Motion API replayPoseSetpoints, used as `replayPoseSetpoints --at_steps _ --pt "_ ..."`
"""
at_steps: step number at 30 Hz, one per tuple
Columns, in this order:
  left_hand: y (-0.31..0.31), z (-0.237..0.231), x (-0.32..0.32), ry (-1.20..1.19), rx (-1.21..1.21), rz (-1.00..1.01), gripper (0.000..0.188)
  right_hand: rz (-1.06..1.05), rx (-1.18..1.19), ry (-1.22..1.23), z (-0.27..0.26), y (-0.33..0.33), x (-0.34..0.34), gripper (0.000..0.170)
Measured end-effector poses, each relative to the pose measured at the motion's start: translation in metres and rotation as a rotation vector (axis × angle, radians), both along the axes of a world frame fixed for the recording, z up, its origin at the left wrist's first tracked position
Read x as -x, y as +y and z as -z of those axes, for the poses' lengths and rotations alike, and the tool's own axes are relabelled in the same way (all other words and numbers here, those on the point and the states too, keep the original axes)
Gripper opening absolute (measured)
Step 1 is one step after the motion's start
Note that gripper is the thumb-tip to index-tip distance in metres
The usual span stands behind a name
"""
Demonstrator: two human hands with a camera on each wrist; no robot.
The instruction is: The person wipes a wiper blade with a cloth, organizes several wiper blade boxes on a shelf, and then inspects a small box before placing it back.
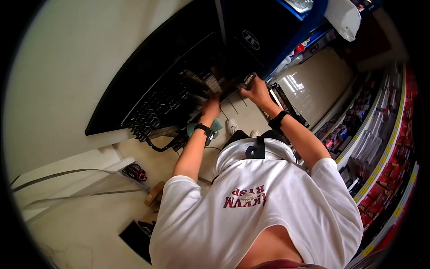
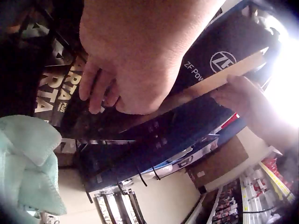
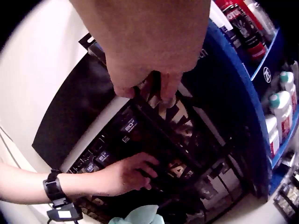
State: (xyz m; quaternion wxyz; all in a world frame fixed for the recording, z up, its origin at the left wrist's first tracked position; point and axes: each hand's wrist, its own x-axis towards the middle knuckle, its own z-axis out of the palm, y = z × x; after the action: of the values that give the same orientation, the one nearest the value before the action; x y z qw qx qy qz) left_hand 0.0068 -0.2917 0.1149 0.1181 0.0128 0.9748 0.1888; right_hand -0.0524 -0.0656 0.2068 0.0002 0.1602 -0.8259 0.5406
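Long dark boxes lettered VARTA (image 2: pixel 70 88) stand in a black rack (image 1: pixel 150 105). My left hand (image 1: pixel 211 106) reaches into the rack, its fingers loosely bent against the dark boxes; in the right wrist view this hand (image 3: pixel 126 175) lies over them. To its right, my right hand (image 1: pixel 257 92) grips the end of a long narrow VARTA box (image 1: pixel 247 80). The left wrist view shows the box's tan side (image 2: pixel 210 84) under the right hand (image 2: pixel 243 100). Seen from the right wrist, thumb and fingers (image 3: pixel 168 88) pinch the dark end. A pale green cloth (image 2: pixel 28 163) hangs near my left wrist.
A dark blue display panel with a ZF logo (image 2: pixel 223 60) rises beside the rack; bottles (image 3: pixel 280 105) stand on its blue shelves. Long shelving with red packs (image 1: pixel 380 193) runs along the right. A pale wall (image 1: pixel 76 76) is at left, and a small wooden block (image 1: pixel 154 193) lies behind.
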Motion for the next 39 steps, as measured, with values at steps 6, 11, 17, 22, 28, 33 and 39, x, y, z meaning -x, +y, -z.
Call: replayPoseSetpoints --at_steps 6,11,17,22,28,33,39 --pt "-0.027 0.003 -0.014 0.006 0.103 0.015 0.038 0.193 -0.372 -0.010 0.028 -0.045 0.037 0.070" --pt "-0.040 0.004 -0.028 0.027 0.080 -0.045 0.035 0.168 -0.510 -0.182 0.063 -0.055 0.069 0.074" --pt "-0.042 -0.006 -0.039 -0.034 0.051 -0.112 0.037 0.248 -0.522 -0.251 0.068 -0.061 0.080 0.066" --pt "-0.037 -0.022 -0.035 -0.080 0.075 -0.098 0.036 0.247 -0.584 -0.286 0.059 -0.073 0.081 0.057" --pt "-0.036 -0.008 -0.036 -0.008 0.059 -0.083 0.018 0.188 -0.516 -0.286 0.067 -0.081 0.093 0.053" --pt "-0.035 -0.006 -0.037 0.000 0.109 -0.026 0.017 0.222 -0.598 -0.034 0.142 -0.084 0.110 0.044" --pt "-0.029 -0.009 -0.039 0.032 0.085 0.026 0.017 0.224 -0.550 0.062 0.135 -0.088 0.114 0.037"
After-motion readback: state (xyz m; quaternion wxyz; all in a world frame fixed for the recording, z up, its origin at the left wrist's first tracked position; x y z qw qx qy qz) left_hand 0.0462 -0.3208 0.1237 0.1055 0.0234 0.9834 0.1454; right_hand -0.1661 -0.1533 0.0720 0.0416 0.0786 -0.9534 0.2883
